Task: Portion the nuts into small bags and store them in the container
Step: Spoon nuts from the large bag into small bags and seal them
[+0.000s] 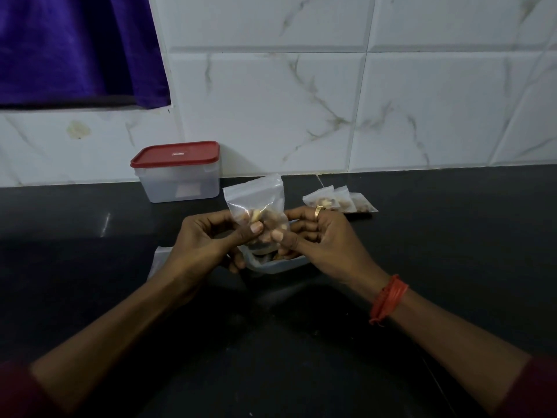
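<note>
Above the middle of the dark surface [452, 260], your two hands meet on one small bag [256, 196].

Your left hand [202, 245] pinches the bag's lower left side between thumb and curled fingers. Your right hand [325, 239] pinches the lower right side the same way, thumb to the front. The two thumbs lie close together on the front face.

The bag is clear plastic and held upright, its top strip standing above your fingers. Whether that strip is sealed cannot be told. Nuts [257, 217] fill the lower half, level with your thumbs.

A ring [318, 211] sits on one finger of your right hand. An orange thread band [388, 300] circles the right wrist.

Directly beneath your hands a shallow clear tub [289, 263] rests on the surface with loose nuts in it, largely hidden by your fingers. Just left of your left hand lies a pale plastic item [158, 259], which cannot be identified.

Beyond your right hand, three filled bags [340, 202] lie in an overlapping row on the surface.

At rear left the container [180, 185] stands against the tiled wall [301, 101], well apart from your hands. Its red lid [174, 153] is on. Its contents cannot be made out through the cloudy sides.

Purple cloth [75, 49] hangs at the upper left.
</note>
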{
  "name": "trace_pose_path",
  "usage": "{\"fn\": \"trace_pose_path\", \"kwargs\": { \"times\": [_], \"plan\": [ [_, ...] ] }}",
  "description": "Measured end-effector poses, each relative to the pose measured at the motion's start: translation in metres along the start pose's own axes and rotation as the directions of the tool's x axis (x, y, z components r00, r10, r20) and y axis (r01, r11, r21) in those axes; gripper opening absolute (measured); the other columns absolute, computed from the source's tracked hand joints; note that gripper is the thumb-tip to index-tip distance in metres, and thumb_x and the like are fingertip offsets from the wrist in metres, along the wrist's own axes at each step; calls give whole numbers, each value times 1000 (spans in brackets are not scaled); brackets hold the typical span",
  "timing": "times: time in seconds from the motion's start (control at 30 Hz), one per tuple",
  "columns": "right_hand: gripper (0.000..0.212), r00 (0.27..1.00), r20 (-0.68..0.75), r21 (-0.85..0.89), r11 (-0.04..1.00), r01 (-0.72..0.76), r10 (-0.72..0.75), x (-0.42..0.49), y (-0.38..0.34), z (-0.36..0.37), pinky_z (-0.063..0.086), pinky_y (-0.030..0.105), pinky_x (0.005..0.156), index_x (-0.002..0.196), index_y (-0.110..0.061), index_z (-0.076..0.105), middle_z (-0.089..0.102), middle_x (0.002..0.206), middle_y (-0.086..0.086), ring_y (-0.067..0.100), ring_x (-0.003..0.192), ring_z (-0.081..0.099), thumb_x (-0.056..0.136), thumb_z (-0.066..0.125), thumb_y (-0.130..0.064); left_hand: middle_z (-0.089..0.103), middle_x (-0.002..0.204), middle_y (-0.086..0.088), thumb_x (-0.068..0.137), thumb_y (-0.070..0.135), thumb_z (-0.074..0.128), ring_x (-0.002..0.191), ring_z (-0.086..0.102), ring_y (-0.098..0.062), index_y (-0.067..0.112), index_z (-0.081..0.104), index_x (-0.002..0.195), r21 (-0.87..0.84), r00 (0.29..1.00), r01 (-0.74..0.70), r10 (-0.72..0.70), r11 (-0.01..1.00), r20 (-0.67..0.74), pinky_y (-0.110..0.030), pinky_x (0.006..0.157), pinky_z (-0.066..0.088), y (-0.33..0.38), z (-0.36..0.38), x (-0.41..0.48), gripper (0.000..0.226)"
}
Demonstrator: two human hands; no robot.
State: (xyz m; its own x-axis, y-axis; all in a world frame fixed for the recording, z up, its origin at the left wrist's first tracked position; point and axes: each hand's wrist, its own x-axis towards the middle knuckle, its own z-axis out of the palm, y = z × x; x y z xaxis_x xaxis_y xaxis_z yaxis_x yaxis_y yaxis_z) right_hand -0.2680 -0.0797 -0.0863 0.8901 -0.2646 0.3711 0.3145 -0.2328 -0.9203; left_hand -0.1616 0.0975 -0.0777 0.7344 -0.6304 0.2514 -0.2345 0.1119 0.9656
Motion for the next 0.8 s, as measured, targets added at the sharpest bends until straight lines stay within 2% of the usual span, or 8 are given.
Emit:
{"fn": "trace_pose_path", "kwargs": {
  "times": [0.17, 0.3, 0.4, 0.53, 0.63, 0.73, 0.8],
  "plan": [
    [28, 1000, -13, -3, 1000, 1, -1, 1, 3, -3, 60, 29, 68, 111, -5, 70, 77, 89, 11, 23, 75, 75, 85, 77, -11, 73, 80, -12, 85, 22, 70, 44, 56, -18, 5, 74, 104, 13, 1000, -24, 24, 1000, -2, -26, 43, 45, -2, 1, 1, 26],
    [26, 1000, -29, -9, 1000, 7, -7, 1, 4, -3, 60, 28, 66, 110, -6, 70, 77, 88, 11, 23, 74, 75, 85, 77, -10, 74, 92, -11, 84, 29, 67, 49, 58, -22, 11, 73, 109, 17, 1000, -18, 18, 1000, 21, -30, 45, 48, -1, 2, 0, 32],
    [20, 998, -62, -8, 1000, 23, -24, 2, 2, -6, 61, 31, 66, 104, -13, 71, 77, 86, 10, 22, 74, 75, 85, 77, -11, 73, 99, -9, 87, 34, 63, 54, 61, -25, 16, 69, 116, -11, 1000, -25, 25, 1000, 5, -31, 46, 50, 0, 1, 0, 34],
    [21, 987, -161, 6, 1000, 20, -19, 9, -7, -19, 60, 26, 63, 107, -12, 68, 76, 80, 4, 16, 71, 74, 87, 73, -8, 72, 97, -8, 87, 34, 61, 56, 62, -24, 14, 65, 121, -39, 995, -32, 28, 999, -96, -29, 46, 51, 0, -3, 5, 40],
    [15, 962, -271, -5, 1000, 11, -12, 25, -11, -32, 59, 26, 62, 99, -17, 67, 76, 77, 3, 13, 67, 72, 88, 74, -9, 72, 92, -6, 82, 32, 63, 56, 62, -21, 13, 64, 119, -35, 989, -38, 32, 999, -148, -26, 46, 51, 2, -5, 6, 41],
    [14, 936, -352, -75, 997, -31, 2, 43, -10, -49, 62, 32, 65, 100, -16, 68, 76, 83, 9, 17, 70, 73, 88, 76, -16, 72, 87, -4, 87, 23, 63, 55, 63, -19, 11, 63, 119, -19, 985, -43, 39, 999, -167, -24, 46, 51, 1, -7, 6, 34],
    [17, 926, -377, -108, 991, -76, 30, 55, -7, -57, 61, 31, 63, 102, -13, 68, 76, 82, 10, 15, 69, 74, 88, 76, -18, 72, 84, -4, 92, 15, 62, 54, 63, -19, 9, 63, 118, -13, 982, -45, 42, 999, -182, -25, 45, 50, 1, -8, 7, 27]
  ]
}}
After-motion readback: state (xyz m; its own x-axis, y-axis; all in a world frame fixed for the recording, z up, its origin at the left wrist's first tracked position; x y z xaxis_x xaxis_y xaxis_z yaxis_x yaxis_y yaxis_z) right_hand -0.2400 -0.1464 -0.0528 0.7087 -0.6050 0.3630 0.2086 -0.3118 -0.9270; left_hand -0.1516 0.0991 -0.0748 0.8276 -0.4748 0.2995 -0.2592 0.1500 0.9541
